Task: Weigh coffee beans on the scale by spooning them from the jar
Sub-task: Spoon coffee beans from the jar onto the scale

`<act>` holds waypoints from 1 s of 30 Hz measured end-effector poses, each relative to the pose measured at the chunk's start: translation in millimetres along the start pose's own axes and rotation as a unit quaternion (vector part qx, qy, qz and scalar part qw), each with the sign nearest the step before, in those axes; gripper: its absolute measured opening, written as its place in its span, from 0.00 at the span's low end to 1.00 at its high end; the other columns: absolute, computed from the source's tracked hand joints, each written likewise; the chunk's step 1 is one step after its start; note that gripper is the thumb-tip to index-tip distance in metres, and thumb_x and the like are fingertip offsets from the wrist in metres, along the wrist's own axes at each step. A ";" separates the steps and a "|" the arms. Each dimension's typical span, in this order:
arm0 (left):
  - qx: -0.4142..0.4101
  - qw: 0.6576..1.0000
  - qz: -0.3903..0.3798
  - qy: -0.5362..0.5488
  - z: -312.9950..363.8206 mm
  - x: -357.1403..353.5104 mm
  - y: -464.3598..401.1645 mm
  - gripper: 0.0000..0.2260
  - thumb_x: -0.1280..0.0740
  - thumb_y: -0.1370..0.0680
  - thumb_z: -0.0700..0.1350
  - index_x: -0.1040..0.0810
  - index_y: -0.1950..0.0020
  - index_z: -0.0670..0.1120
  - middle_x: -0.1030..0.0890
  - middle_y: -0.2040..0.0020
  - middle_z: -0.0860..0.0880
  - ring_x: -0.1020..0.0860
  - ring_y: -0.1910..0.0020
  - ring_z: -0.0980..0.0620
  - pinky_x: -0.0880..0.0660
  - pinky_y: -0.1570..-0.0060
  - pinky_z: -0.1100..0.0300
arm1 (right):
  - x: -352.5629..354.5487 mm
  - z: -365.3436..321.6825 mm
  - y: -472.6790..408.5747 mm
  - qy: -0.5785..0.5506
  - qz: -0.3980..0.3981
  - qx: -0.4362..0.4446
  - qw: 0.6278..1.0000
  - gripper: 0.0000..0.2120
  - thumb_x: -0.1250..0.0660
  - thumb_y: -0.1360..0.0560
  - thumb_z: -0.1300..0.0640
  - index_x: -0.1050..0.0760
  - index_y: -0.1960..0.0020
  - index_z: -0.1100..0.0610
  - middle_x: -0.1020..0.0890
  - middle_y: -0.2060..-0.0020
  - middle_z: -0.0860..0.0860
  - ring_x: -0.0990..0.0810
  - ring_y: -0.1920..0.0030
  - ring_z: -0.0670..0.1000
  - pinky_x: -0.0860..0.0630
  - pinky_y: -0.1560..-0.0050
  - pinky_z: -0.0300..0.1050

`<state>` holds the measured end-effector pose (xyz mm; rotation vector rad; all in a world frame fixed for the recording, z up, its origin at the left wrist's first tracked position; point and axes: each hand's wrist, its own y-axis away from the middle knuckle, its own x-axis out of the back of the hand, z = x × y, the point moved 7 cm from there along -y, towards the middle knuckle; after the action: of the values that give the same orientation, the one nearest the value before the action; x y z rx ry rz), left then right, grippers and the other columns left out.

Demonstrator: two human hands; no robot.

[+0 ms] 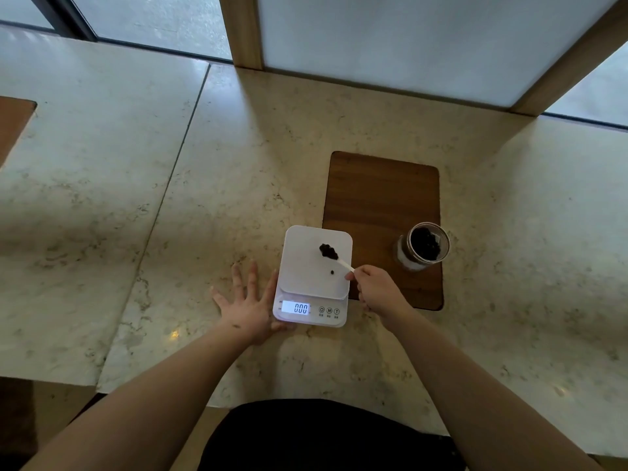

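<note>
A white digital scale [306,266] sits on the marble counter, its lit display reading 0.00. My right hand [373,287] pinches the handle of a small white spoon [345,265], whose bowl, heaped with dark coffee beans [328,251], hovers over the scale's platform. One loose bean [332,272] lies on the platform. An open glass jar [423,246] of beans stands to the right on a wooden inlay. My left hand [246,300] lies flat with fingers spread on the counter, touching the scale's left side.
The dark wooden inlay [380,198] is set into the marble counter [204,198] behind and right of the scale. A wood-framed white panel [390,45] rises at the counter's back edge. Another wooden patch [12,120] shows at far left.
</note>
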<state>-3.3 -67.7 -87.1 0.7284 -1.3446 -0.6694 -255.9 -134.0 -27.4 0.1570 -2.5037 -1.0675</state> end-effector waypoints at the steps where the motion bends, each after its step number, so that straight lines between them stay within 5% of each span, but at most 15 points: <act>1: 0.000 1.000 0.000 -0.001 -0.4 -0.2 -0.2 0.54 0.56 0.37 0.86 0.84 0.28 0.61 0.86 0.29 0.43 0.85 0.31 0.34 0.63 0.33 0.16 | -0.2 0.7 0.4 0.003 0.001 0.001 1.000 0.16 0.47 0.16 0.56 0.21 0.52 0.57 0.33 0.70 0.51 0.36 0.72 0.49 0.39 0.72 0.46; 16: -0.008 1.000 0.009 0.007 -5.1 -4.1 -5.5 0.54 0.61 0.42 0.88 0.87 0.32 0.63 0.89 0.32 0.45 0.87 0.33 0.35 0.61 0.33 0.15 | 3.3 3.1 0.5 0.159 0.054 0.104 0.980 0.11 0.42 0.17 0.54 0.23 0.52 0.55 0.21 0.62 0.50 0.23 0.62 0.51 0.27 0.64 0.47; 30: -0.002 1.000 0.007 0.010 -3.3 -0.2 -2.4 0.55 0.63 0.46 0.89 0.88 0.34 0.63 0.89 0.32 0.45 0.87 0.33 0.36 0.65 0.33 0.16 | 24.7 -9.7 23.0 0.223 0.172 0.225 0.933 0.10 0.39 0.18 0.55 0.21 0.52 0.50 0.18 0.66 0.45 0.22 0.69 0.46 0.23 0.66 0.52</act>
<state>0.0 -68.8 -89.4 0.7201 -1.3296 -0.6521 -273.0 -130.8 3.1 0.0739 -2.2006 -0.2655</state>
